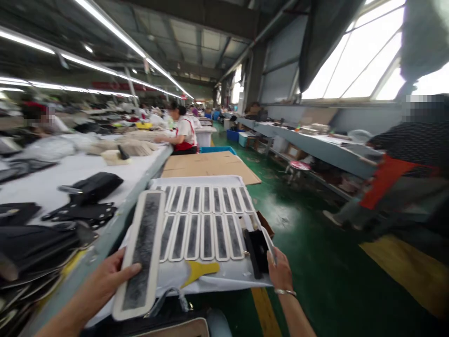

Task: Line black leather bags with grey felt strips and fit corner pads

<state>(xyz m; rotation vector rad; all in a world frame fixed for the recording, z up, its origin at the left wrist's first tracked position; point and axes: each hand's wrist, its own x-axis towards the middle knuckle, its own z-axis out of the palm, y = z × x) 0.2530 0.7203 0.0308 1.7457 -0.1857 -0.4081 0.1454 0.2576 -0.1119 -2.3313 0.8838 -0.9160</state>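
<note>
My left hand (114, 276) grips a long round-cornered panel (142, 252), with a dark grey middle and a pale border, its thumb on the front face. My right hand (280, 269) is closed on a thin pale-edged panel (268, 244), seen almost edge-on. Between the hands, two rows of similar panels (207, 238) lie on a white-covered board (231, 275). A yellow spreader (199, 271) rests on the near part of the board. Beside the right hand is a black box-like object (257, 250), partly hidden behind the panel.
Black bag parts (93, 196) lie on the long white table (80, 171) at left. A dark bag (175, 323) is below the board, brown cardboard (206, 166) beyond it. One person (184, 133) works ahead; another, in an orange apron (387, 180), is at right by a bench (315, 147).
</note>
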